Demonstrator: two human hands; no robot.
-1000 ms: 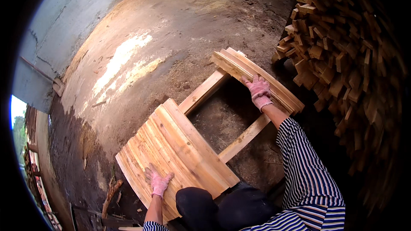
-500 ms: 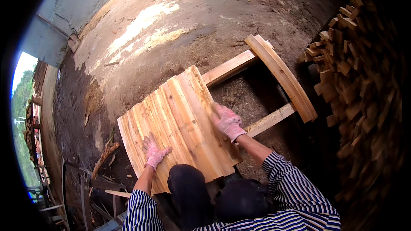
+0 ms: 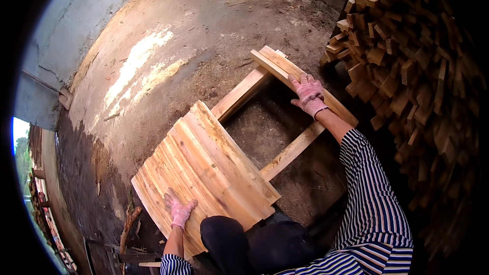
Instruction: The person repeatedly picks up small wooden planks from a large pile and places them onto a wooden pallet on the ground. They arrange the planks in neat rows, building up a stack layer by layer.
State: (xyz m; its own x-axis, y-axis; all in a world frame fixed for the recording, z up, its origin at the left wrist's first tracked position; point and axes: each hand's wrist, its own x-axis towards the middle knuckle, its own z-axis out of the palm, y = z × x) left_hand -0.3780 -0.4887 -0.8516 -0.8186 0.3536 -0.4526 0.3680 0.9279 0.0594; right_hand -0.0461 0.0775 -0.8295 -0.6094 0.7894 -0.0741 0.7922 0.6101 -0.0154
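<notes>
My left hand, in a pink-stained knit glove, lies flat with fingers spread on a panel of pale planks laid side by side. My right hand, gloved alike, rests on loose boards lying across the far right end of two wooden rails. Its fingers are apart on the top face, with the thumb at the inner side. Between panel and boards, the far rail and the near rail show bare. My dark-clothed knees touch or overlap the panel's near edge; which, I cannot tell.
A tall stack of cut wood pieces rises on the right, close to the loose boards. On the dirt floor lies a sunlit patch. A branch lies to the left of the panel. A grey wall stands at far left.
My right hand has gone from the panel's right edge to the loose boards at the far right. My left hand stays flat on the panel. The view has shifted to the right.
</notes>
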